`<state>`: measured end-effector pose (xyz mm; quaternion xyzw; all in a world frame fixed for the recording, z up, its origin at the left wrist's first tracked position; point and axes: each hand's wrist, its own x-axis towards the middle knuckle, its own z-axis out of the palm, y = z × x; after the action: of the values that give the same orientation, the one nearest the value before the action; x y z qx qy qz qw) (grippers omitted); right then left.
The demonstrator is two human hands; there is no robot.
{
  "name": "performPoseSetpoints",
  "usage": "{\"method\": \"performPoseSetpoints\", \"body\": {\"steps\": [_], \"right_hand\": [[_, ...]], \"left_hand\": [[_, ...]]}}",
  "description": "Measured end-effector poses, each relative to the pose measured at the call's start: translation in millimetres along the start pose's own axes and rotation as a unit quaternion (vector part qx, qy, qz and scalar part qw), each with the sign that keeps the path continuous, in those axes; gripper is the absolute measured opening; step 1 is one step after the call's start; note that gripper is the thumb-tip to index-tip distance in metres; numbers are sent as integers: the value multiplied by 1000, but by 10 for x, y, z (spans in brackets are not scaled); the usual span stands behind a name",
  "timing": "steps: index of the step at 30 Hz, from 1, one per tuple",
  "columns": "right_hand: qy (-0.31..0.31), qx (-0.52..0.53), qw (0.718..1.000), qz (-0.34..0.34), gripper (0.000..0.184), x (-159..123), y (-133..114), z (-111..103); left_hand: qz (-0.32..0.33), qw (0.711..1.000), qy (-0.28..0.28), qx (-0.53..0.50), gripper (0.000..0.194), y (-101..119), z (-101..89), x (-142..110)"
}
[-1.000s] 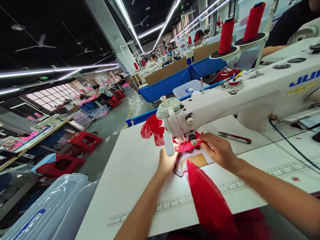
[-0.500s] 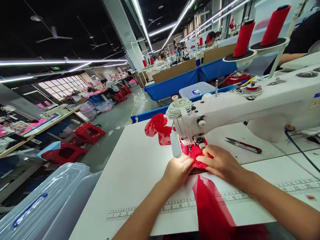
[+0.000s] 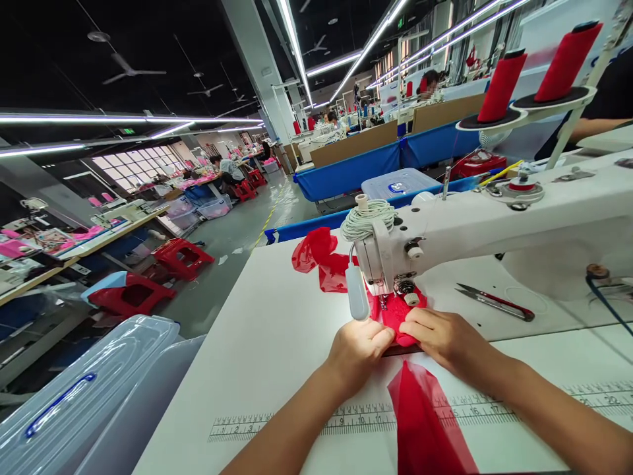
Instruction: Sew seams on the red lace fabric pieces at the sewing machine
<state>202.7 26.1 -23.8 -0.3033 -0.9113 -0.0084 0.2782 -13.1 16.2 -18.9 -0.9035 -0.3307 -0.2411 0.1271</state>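
Note:
A white sewing machine (image 3: 494, 224) stands on the white table (image 3: 267, 349). Red sheer fabric (image 3: 425, 422) runs from the table's front edge under the needle area and bunches out behind the machine head (image 3: 316, 254). My left hand (image 3: 359, 349) lies with curled fingers pressed on the fabric just left of the presser foot, under the small lamp (image 3: 356, 300). My right hand (image 3: 440, 336) pinches the fabric right in front of the foot. Both hands touch the cloth, close together.
Thread snips (image 3: 494, 302) lie on the table to the right of the needle. Two red thread cones (image 3: 534, 72) stand on the rack above the machine. Clear plastic bins (image 3: 89, 396) sit at lower left. Red stools (image 3: 180, 254) and other workers' stations line the aisle.
The hands have closed in on the fabric at the presser foot, covering the plate seen earlier. The view has shifted so the machine sits lower and further right.

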Motion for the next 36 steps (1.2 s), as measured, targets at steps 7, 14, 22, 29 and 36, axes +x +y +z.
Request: {"method": "performPoseSetpoints", "body": {"steps": [7,14,22,29,36], "right_hand": [[-46,18,998,27,32,-89,44,19],[-70,-7,997,35,31,-65,43,-46],[-77,-2,997,29,28,-40,37,-56],[-53,-8,998,29,27,-36,29,-45],[-48,0,998,41,25,-52,46,-4]], "left_hand": [[17,999,-38,-1,38,127,-49,30],[-26,995,-93,-22,85,178,-216,-9],[-47,995,-83,4,88,227,-212,-36],[-46,996,-81,12,88,218,-208,-62],[-48,996,-79,6,87,207,-189,-55]]}}
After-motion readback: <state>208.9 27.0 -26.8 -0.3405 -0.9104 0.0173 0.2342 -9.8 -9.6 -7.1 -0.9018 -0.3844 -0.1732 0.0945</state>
